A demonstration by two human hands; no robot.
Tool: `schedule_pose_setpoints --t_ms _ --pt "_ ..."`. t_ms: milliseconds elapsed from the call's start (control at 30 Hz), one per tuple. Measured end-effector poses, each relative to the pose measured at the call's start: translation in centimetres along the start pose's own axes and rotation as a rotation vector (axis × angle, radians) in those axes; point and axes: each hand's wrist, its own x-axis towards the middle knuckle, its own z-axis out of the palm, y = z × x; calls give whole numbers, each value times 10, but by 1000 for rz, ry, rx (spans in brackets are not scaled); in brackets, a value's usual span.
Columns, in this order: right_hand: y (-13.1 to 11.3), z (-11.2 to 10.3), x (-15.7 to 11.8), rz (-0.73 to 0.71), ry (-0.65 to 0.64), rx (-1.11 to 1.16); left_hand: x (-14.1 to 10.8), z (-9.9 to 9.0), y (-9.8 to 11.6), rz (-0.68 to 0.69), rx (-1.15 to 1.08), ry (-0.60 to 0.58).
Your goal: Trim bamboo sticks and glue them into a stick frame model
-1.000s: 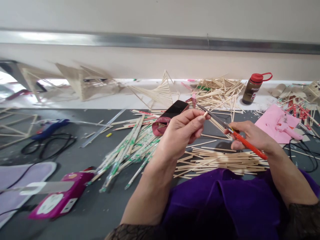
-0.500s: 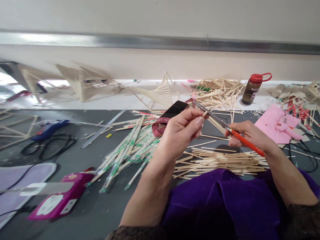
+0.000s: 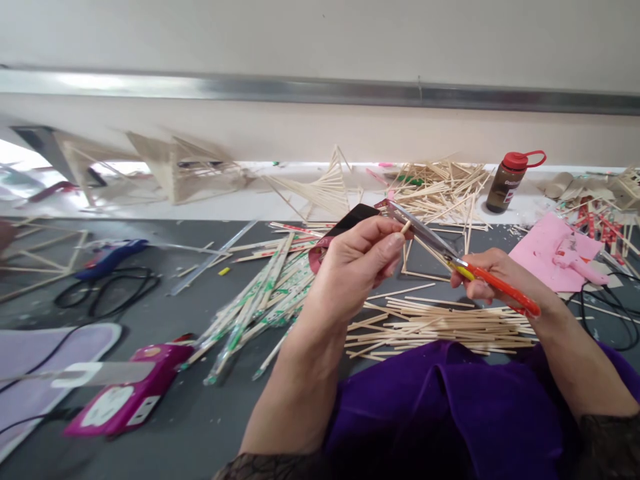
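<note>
Between the thumb and fingers of my left hand (image 3: 363, 263) is a thin wooden stick (image 3: 406, 227), its short end poking up. My right hand (image 3: 483, 275) is wrapped round scissors (image 3: 503, 287) with orange and yellow handles. The metal blades point up and left, and their tips lie just beyond the stick. Below both hands lies a loose pile of wooden sticks (image 3: 445, 323) on the grey table (image 3: 200, 427). A black phone-like object (image 3: 355, 217) with a pink strap is partly hidden behind my left hand.
Green-and-white wrapped sticks (image 3: 255, 300) lie left of my forearm, near a magenta device (image 3: 133, 393) and a blue glue gun (image 3: 113, 259). Behind stand a red-capped bottle (image 3: 507, 183) and a stick model (image 3: 325, 190). A pink glue gun (image 3: 575, 260) lies right.
The scissors have opened somewhat, showing the yellow handle part. My right hand has shifted slightly right. At the far left edge, a blurred bit of what may be a hand has appeared.
</note>
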Motion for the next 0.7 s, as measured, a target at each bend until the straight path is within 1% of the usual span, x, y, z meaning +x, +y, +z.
schedule_pose_setpoints --t_ms 167,433,567,700 --pt "3 0 0 35 -11 71 0 0 1 2 12 5" --pt "4 0 4 42 -39 230 1 1 1 -8 28 1" --pt "4 1 6 23 -46 305 1 -1 -1 -10 38 6" --pt "4 1 6 -5 -72 332 1 0 -1 34 62 -4"
